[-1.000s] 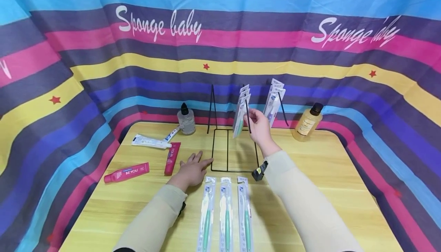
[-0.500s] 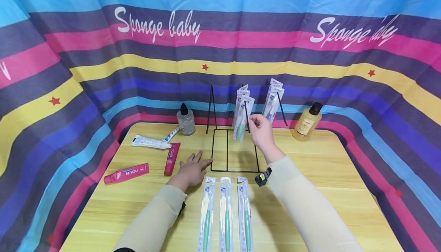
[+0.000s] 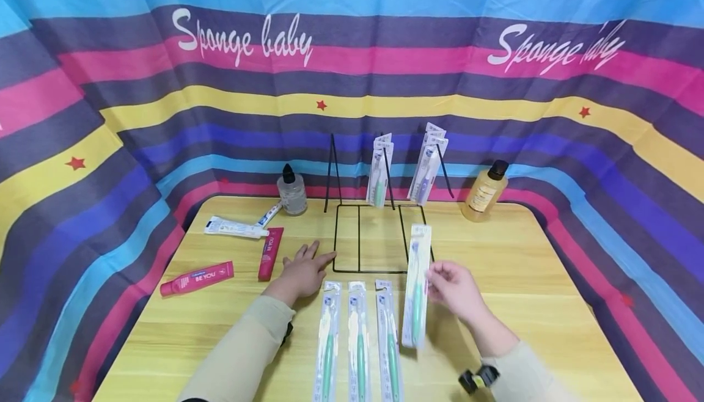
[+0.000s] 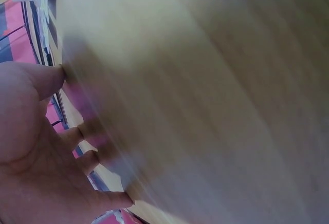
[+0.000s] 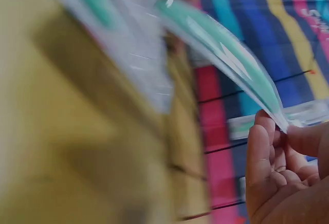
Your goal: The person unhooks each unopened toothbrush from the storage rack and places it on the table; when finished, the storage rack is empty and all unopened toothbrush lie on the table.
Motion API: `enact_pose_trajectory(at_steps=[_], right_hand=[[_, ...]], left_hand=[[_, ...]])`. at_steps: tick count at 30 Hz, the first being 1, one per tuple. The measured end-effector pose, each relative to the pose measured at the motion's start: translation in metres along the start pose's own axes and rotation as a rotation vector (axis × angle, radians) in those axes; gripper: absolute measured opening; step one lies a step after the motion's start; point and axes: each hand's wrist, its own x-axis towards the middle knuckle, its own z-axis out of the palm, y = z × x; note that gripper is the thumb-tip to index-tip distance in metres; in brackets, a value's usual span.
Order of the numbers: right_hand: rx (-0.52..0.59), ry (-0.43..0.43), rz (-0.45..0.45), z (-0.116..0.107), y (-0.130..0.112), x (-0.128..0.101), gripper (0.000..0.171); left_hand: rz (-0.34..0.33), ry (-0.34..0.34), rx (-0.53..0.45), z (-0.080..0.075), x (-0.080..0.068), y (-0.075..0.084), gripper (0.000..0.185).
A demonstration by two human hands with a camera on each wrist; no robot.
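Observation:
My right hand (image 3: 458, 292) pinches a packaged green toothbrush (image 3: 416, 292) by its right edge, above the table in front of the wire rack (image 3: 359, 237). In the right wrist view, thumb and fingers grip the edge of that clear pack (image 5: 226, 54). My left hand (image 3: 302, 272) rests on the table with fingers spread, a fingertip at the rack's left side. Three more packaged green toothbrushes (image 3: 360, 341) lie side by side near the front. On the rack's middle hook hang green toothbrush packs (image 3: 379, 173); purple ones (image 3: 427, 170) hang on the right hook.
Pink toothpaste tubes (image 3: 197, 278) and a white tube (image 3: 236, 227) lie at the left. A clear bottle (image 3: 292, 192) stands at the back left, a yellow bottle (image 3: 485, 193) at the back right. A striped curtain (image 3: 352, 78) surrounds the table.
My right hand has pulled a green toothbrush pack off the rack's middle hook and brought it toward the front right. My left hand stays in place.

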Motion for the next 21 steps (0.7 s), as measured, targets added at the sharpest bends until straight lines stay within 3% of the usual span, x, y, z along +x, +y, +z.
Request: enact_pose_trajectory(at_steps=[3, 8, 13, 21], right_hand=[[0.034, -0.076, 0.092, 0.001, 0.031, -0.021, 0.018], [-0.003, -0.144, 0.129, 0.009, 0.065, -0.039, 0.022], [-0.133, -0.099, 0.108, 0.017, 0.076, -0.044, 0.018], [-0.397, -0.009, 0.045, 0.018, 0.071, -0.041, 0.006]], left_hand=[[0.001, 0.007, 0.0, 0.001, 0.001, -0.001, 0.053], [0.002, 0.005, 0.001, 0.001, 0.001, -0.002, 0.053], [0.003, 0.008, -0.005, 0.002, 0.001, -0.001, 0.053], [0.004, 0.011, -0.004, 0.001, 0.0, 0.001, 0.053]])
